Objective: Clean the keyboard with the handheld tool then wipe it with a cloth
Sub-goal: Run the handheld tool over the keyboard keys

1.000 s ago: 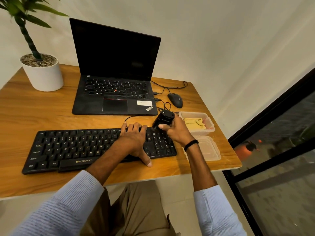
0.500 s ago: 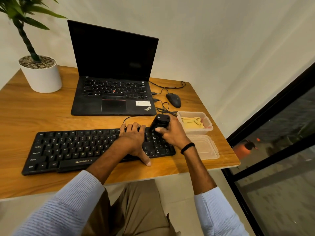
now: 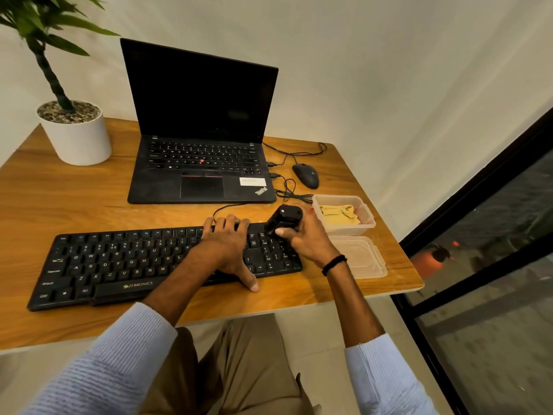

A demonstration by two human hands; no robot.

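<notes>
One wooden desk (image 3: 59, 199) carries, in descending size: one open laptop (image 3: 200, 127) with a dark screen; one black keyboard (image 3: 119, 265) lying along the near edge; one white pot (image 3: 77, 136) with a plant at the far left; two clear plastic pieces at the right, a tub (image 3: 344, 229) holding one yellow cloth (image 3: 338, 215) and, nearer, a lid (image 3: 363, 259); one black mouse (image 3: 305, 175). The left hand (image 3: 227, 244) lies flat across the keyboard's right-centre, fingers spread over the top row, thumb on the desk before the front edge, gripping nothing. The right hand (image 3: 305, 238) is closed round one black handheld tool (image 3: 282, 220), thumb across its near side, its lower end tilted onto the keys at the upper-right corner, just beside the left fingertips.
</notes>
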